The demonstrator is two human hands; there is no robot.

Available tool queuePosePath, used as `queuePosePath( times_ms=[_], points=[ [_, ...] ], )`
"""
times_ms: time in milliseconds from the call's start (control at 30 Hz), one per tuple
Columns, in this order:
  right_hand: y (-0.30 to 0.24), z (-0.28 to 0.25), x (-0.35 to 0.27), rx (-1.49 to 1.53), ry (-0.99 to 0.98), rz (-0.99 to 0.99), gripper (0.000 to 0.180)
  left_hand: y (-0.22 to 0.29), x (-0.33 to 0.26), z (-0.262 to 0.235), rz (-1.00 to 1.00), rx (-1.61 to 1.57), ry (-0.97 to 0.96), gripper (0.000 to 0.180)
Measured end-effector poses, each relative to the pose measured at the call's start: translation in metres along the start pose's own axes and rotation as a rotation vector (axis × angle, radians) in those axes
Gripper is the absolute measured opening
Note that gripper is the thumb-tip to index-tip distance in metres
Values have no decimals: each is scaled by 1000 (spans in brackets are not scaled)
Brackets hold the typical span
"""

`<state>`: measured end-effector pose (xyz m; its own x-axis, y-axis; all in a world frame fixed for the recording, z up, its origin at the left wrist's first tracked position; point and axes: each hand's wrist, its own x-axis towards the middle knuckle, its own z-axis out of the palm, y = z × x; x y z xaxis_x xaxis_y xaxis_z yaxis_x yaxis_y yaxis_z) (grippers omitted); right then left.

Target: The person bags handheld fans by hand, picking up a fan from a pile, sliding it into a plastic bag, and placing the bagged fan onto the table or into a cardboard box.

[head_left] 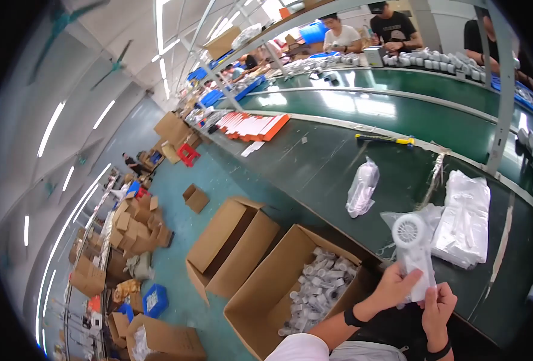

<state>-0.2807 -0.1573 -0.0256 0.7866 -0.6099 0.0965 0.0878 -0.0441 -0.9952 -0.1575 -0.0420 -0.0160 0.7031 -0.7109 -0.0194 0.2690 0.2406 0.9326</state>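
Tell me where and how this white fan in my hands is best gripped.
Probably by the white fan's handle, coming from the near side: it is longer and narrower than the round grilled head, and its lower end points toward you. Your left hand holds its left side, and your right hand its lower end, leaving the grille uncovered.

Scuffed dark green workbench: one stack of clear plastic bags, one bagged white article, one yellow-and-black tool, several orange-and-white pieces. Teal floor: one red stool.
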Motion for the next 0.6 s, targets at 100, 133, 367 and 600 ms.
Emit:
queuePosePath(
  times_ms=[100, 133, 367, 600],
  points=[
    [3, 4, 1, -78, -81, -55, 34, 15, -6, -33, 45, 30, 349, 25],
    [9, 0, 3, -80, -75, -52, 33, 33, -7, -45, 95, 179, 432, 24],
    [34, -48, 20, -55, 159, 179, 28, 92, 2, -177, 297, 825, 786, 27],
    [43, -50, 17, -220, 192, 67, 25, 116, 74, -229, -18, 1509, 864, 49]
  ],
)
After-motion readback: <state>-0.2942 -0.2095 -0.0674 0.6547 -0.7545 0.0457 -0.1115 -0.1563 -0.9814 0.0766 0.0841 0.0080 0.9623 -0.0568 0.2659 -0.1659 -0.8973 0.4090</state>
